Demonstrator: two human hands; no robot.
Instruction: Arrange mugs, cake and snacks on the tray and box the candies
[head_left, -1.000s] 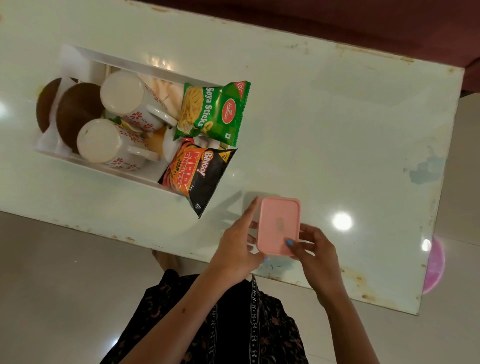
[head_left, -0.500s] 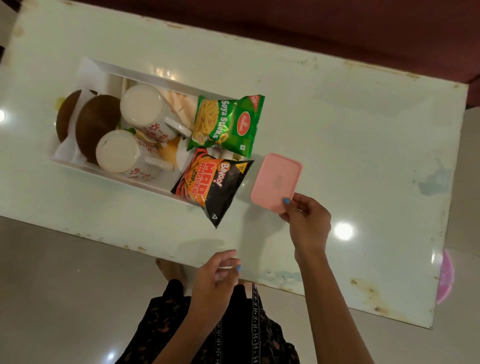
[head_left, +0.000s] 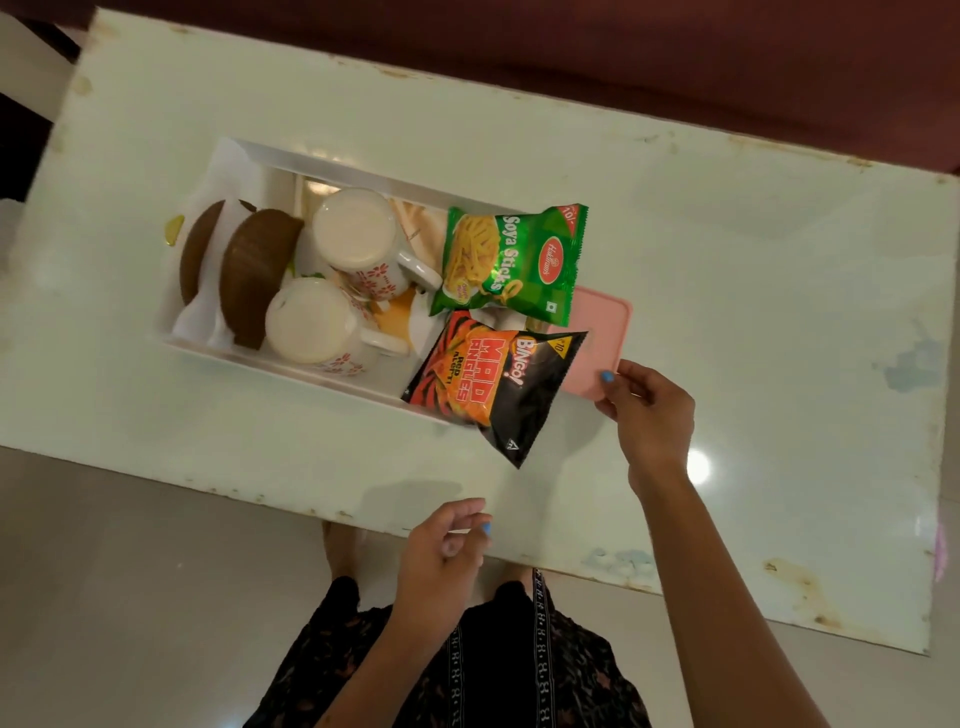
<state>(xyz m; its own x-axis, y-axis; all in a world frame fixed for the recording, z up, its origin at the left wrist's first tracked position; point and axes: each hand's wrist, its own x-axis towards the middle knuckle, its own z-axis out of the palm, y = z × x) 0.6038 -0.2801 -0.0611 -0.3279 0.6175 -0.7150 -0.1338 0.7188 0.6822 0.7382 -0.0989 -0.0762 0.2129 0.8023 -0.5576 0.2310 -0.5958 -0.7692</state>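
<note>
A white tray (head_left: 270, 156) on the table holds two brown cake pieces (head_left: 254, 275), two white floral mugs (head_left: 358, 244) lying upside down, a green Soya Sticks packet (head_left: 511, 260) and a black-and-orange Bingo packet (head_left: 493, 384) that hangs over the tray's right end. My right hand (head_left: 649, 410) grips the near corner of the closed pink candy box (head_left: 597, 343), which lies against the tray's right end, partly hidden under both packets. My left hand (head_left: 441, 556) hovers at the table's near edge, fingers loosely curled, holding nothing.
The pale table (head_left: 727, 286) has worn, rust-spotted edges and a bright light glare near my right wrist. A dark red surface runs behind the far edge. My dark patterned clothing and grey floor lie below.
My left hand let go of the pink box and drew back to the table edge. My right hand carried the box left and away, up to the tray's right end under the packets.
</note>
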